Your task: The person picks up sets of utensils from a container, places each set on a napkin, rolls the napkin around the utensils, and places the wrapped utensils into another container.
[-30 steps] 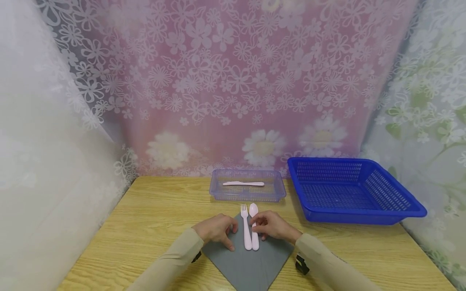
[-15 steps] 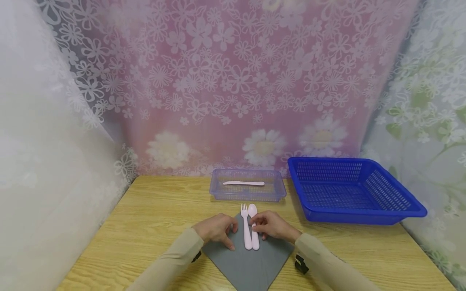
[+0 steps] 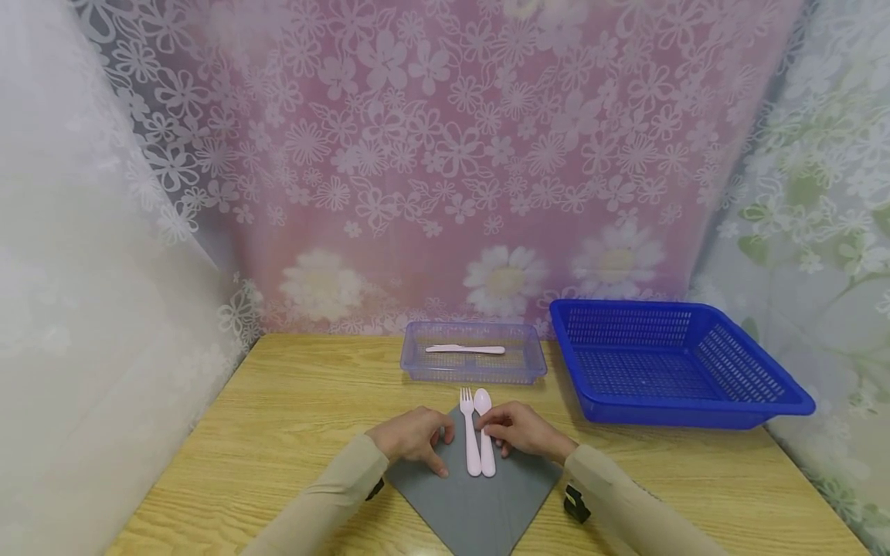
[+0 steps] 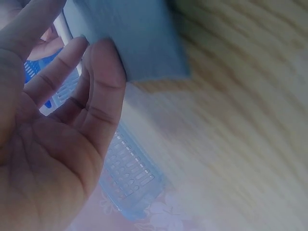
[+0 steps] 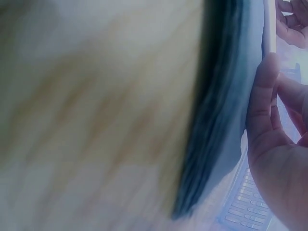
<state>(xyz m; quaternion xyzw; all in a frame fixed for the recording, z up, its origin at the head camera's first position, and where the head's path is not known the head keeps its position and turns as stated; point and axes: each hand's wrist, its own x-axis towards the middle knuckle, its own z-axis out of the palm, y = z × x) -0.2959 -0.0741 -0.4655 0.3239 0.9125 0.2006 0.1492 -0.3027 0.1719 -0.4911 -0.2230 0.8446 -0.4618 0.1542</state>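
A folded dark grey cloth (image 3: 473, 513) lies with one corner pointing away from me in the head view. On it, side by side, are a pale pink fork (image 3: 472, 452) and a matching spoon (image 3: 482, 400), their heads at the far corner. My right hand (image 3: 524, 431) pinches the spoon's handle with its fingertips. To the left of the fork, my left hand (image 3: 413, 437) rests on the cloth with relaxed, bent fingers, holding nothing. Layered folds of the cloth (image 5: 211, 125) show in the right wrist view.
Behind the cloth stands a clear purplish basket (image 3: 474, 376) with a pink knife (image 3: 465, 350) in it. A large blue basket (image 3: 667, 413) sits at the back right. Both are on a wooden table (image 3: 278, 417), with a flowered curtain (image 3: 445, 154) behind.
The spoon's bowl has shifted slightly left, closer to the fork, while in my right hand. My left hand has stayed in place.
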